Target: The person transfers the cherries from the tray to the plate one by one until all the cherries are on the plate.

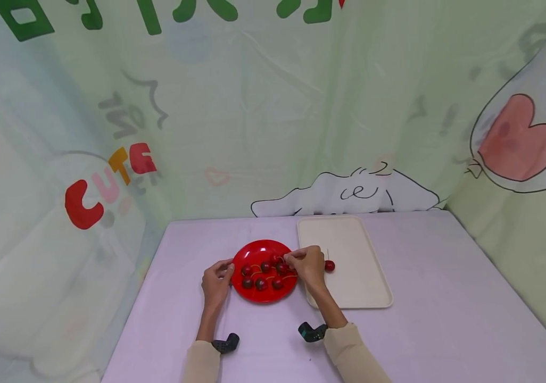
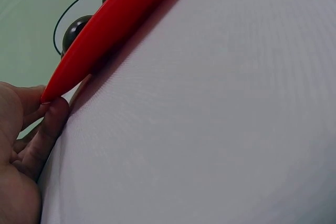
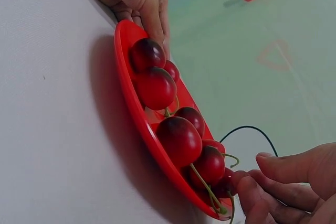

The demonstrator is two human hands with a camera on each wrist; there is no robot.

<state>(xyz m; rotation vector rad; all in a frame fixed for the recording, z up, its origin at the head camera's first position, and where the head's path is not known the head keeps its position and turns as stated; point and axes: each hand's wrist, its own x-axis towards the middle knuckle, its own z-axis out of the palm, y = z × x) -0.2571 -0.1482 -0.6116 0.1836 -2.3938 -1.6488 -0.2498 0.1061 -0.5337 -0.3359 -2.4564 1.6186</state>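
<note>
Cherries [image 1: 261, 284] lie on the plate [image 1: 258, 247], lower centre of the head frame. Right hand [image 1: 308, 266] is nearer to them, at the plate's right rim; they lie mainly left of its fingertips (digits look apart; whether it grips a stem, I cannot tell). Left hand [image 1: 216, 284] pinches the left rim. One cherry [image 1: 330, 266] sits on the tray [image 1: 359, 287], right of the right hand.

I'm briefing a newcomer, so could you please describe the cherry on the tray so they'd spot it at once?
On the lilac table, find the cream tray, right of the red plate. The cherry lies toward its left side, beside the right hand. Unlike the plate's clustered cherries, it appears alone.
</note>
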